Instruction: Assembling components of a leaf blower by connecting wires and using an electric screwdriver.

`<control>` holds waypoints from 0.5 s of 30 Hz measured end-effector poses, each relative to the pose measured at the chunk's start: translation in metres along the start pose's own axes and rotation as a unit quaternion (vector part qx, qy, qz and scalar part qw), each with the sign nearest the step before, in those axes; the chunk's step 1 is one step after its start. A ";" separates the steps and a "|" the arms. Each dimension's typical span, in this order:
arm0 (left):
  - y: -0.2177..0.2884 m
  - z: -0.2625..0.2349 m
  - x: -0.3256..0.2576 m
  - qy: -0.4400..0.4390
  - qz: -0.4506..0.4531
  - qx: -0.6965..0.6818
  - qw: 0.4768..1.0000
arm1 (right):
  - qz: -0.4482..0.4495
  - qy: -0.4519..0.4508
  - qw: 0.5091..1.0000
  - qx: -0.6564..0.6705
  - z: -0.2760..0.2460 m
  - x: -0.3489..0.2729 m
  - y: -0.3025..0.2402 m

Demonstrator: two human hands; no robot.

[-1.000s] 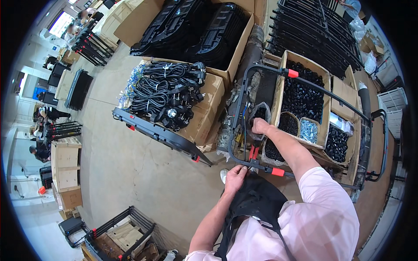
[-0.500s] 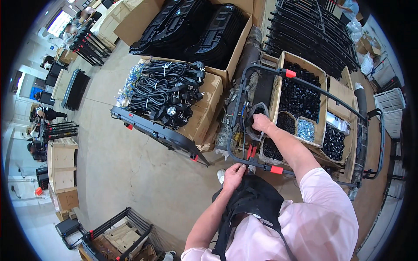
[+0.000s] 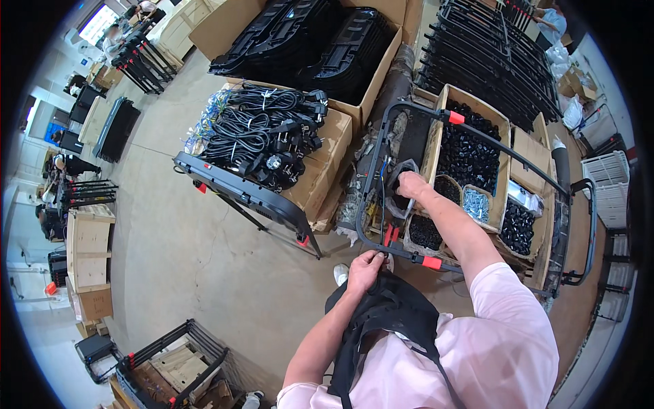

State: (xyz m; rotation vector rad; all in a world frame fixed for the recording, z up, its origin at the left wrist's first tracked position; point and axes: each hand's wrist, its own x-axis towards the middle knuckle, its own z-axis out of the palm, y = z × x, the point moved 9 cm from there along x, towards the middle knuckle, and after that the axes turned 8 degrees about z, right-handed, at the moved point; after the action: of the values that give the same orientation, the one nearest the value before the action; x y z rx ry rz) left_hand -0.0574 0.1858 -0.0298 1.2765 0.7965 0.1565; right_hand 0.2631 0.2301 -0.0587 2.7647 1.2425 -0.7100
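My left hand [image 3: 366,269] is closed in a pinch at the near lower corner of a black tubular frame [image 3: 372,160] with red clips. What its fingertips hold, if anything, is too small to make out. My right arm reaches over the frame, and my right hand [image 3: 412,184] dips into a dark plastic-lined bin [image 3: 396,199]; its fingertips are hidden inside. Beside that hand are a container of small black hardware [image 3: 447,189] and one of silvery bolts [image 3: 475,204]. Another container of small black pieces [image 3: 425,233] lies nearer to me.
A wooden tray of black plastic parts [image 3: 470,153] stands beyond the bins. To the left, bundled black power cables [image 3: 255,136] lie on a cardboard box [image 3: 334,157], with a black console on legs [image 3: 245,194] before it. Stacked black frames [image 3: 487,61] stand at the back right.
The view has shifted slightly. My right hand stays in the plastic-lined bin, its wrist turned a little. My left hand remains pinched at the frame's corner.
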 end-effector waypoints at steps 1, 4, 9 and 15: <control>-0.001 0.002 0.000 -0.005 0.003 -0.010 1.000 | -0.017 0.018 1.000 -0.008 -0.004 -0.002 -0.002; 0.006 0.005 -0.002 -0.003 0.002 -0.020 1.000 | -0.024 0.035 0.999 -0.009 -0.019 -0.013 -0.004; 0.010 0.008 -0.004 0.015 0.041 -0.010 0.999 | -0.018 0.043 0.995 0.090 -0.057 -0.063 0.010; 0.022 0.000 -0.010 0.034 0.050 0.022 0.998 | 0.065 -0.083 0.884 0.455 -0.080 -0.184 0.007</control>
State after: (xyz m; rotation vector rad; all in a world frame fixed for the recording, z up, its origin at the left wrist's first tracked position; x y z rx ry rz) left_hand -0.0578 0.1875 -0.0058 1.3581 0.7985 0.2651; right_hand 0.1933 0.1120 0.0881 3.2677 0.7790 -1.8663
